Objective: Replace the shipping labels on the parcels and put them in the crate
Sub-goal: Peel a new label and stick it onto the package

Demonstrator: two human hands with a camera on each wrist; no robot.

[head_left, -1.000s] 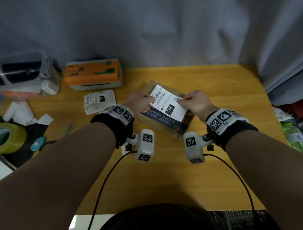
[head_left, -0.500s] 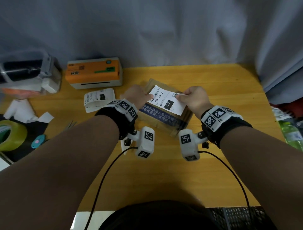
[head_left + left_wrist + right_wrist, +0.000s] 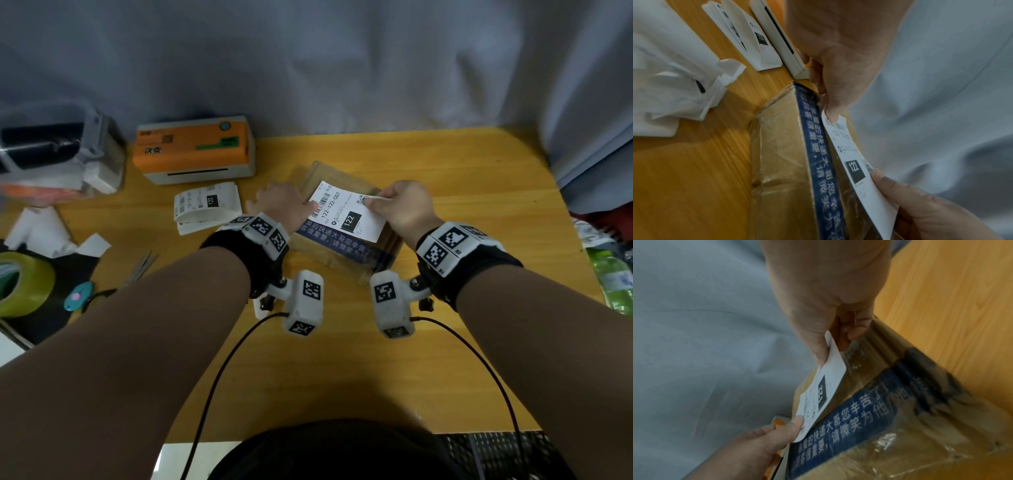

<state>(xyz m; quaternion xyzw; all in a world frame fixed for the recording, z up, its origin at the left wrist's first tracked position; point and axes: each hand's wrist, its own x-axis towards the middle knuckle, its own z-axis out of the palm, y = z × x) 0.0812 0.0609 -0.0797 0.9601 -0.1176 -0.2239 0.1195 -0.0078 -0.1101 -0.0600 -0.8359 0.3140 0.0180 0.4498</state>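
Place: a parcel packing station
Landmark: orange-and-white label printer (image 3: 194,149) at the back of a yellow wooden table (image 3: 462,192)
In front of it: stack of printed white shipping labels (image 3: 205,207)
Far left: roll of yellowish packing tape (image 3: 24,284), scissors (image 3: 138,270)

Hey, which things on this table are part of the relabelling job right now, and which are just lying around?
In use:
- shipping label, pinched by left hand and right hand
- brown parcel under it
- spare labels
- orange label printer

Lying about:
- tape roll
- scissors
- paper scraps
- grey printer
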